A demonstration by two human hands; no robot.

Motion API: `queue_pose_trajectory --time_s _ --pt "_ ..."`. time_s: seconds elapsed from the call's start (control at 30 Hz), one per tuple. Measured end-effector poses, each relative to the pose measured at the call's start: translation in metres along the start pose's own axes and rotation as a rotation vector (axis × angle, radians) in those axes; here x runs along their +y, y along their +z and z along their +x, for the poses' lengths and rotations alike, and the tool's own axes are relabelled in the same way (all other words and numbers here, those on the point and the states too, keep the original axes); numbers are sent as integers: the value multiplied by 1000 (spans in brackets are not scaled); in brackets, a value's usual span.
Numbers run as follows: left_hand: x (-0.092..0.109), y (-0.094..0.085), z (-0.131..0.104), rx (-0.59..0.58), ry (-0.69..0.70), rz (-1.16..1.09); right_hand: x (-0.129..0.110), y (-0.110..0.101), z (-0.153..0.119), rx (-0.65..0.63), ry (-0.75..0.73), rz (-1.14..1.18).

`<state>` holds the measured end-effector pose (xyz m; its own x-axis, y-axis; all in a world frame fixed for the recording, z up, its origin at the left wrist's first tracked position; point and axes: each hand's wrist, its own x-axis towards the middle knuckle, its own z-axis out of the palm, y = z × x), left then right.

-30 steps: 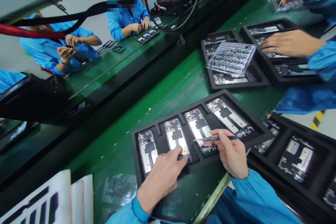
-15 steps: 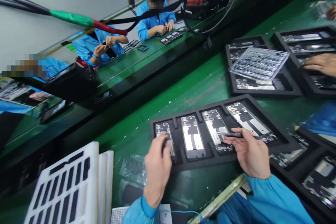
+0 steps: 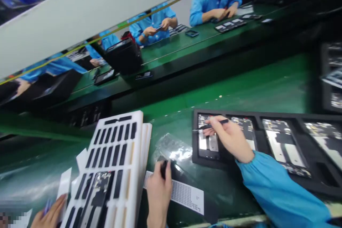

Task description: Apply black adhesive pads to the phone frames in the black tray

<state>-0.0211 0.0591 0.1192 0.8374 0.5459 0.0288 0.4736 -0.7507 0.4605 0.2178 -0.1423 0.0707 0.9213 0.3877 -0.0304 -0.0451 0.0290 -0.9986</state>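
My right hand (image 3: 229, 137) pinches dark tweezers (image 3: 213, 124) whose silvery tip points left, over the leftmost phone assembly (image 3: 204, 142) in a black foam tray (image 3: 196, 155). More assemblies with metal plates lie in the tray's other slots. My left hand (image 3: 159, 188) is closed around a small black object (image 3: 164, 169), only partly visible between thumb and fingers. Beneath and beside that hand are a white sheet with rows of small marks (image 3: 187, 194) and clear plastic film (image 3: 173, 149).
Left of my hands stand stacked white foam trays (image 3: 136, 139) with black strips and a phone assembly (image 3: 98, 196) on top. Another person's hand (image 3: 50, 213) is at lower left. People in blue work across the bench (image 3: 165, 51). Another tray (image 3: 327, 89) sits far right.
The view has swung left. My left hand has left the black tray and is now by the marked sheet. My right hand, with the tweezers, has shifted to the tray's leftmost slot.
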Motion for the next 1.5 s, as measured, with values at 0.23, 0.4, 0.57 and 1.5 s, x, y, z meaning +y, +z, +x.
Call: queue_pose_trajectory --time_s 0.23,0.4,0.57,1.5 --pt "-76 -129 2 -35 39 72 32 115 21 -419 -58 -202" --pt "-51 -40 -6 -73 28 73 46 133 26 -465 -42 -225" --pt "-22 43 -7 -108 11 62 44 130 22 -501 -19 -220" --pt "-8 70 -19 159 -494 -795 30 113 -29 -498 147 70"
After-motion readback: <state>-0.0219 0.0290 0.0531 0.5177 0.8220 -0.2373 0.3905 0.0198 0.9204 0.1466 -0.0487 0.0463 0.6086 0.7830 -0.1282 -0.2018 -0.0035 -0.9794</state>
